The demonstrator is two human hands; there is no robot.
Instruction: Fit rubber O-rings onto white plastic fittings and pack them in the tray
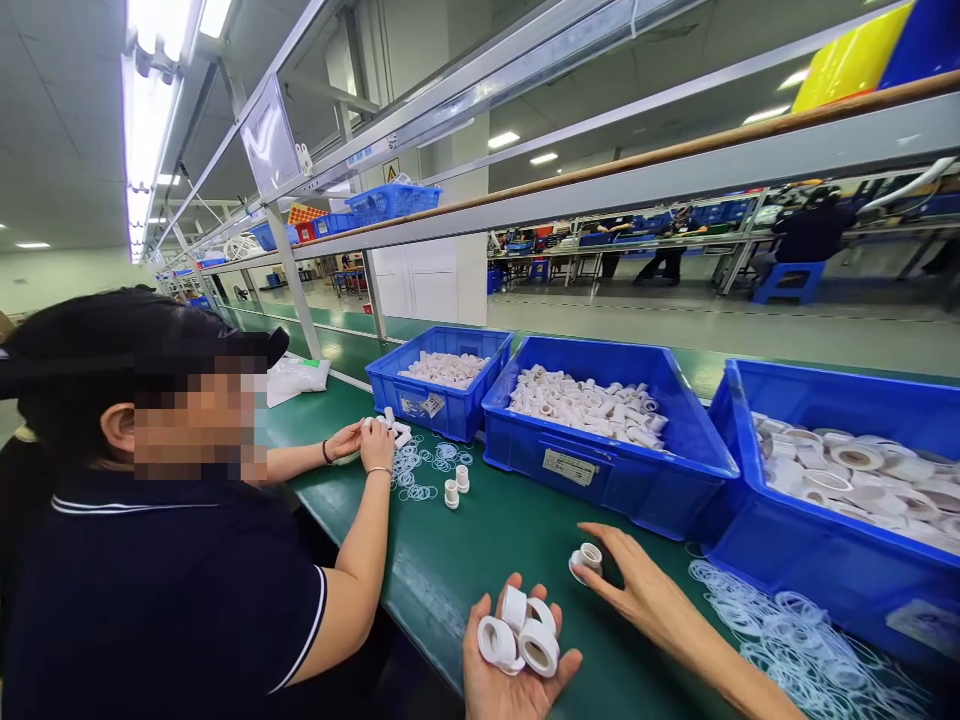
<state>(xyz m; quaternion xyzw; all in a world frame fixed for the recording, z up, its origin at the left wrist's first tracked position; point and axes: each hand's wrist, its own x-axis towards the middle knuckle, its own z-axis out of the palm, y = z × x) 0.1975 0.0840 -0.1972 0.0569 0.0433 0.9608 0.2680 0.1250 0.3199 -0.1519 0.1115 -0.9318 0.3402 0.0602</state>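
Observation:
My left hand (514,665) is palm up near the table's front edge, fingers curled around several white plastic rings (538,648). To its right, my right hand (637,580) reaches over the table with thumb and fingers spread around a white flanged fitting (591,556). That fitting stands upright on the green table (420,570). The thumb overlaps its front, while a gap shows between it and the index finger. Whether the thumb presses on it I cannot tell.
Blue bins (611,475) of white parts line the back. Thin clear rings (802,630) lie piled at right. At left a co-worker (172,560) handles white parts, near two small fittings (457,487) and more clear rings (412,470). A shelf (525,205) runs above.

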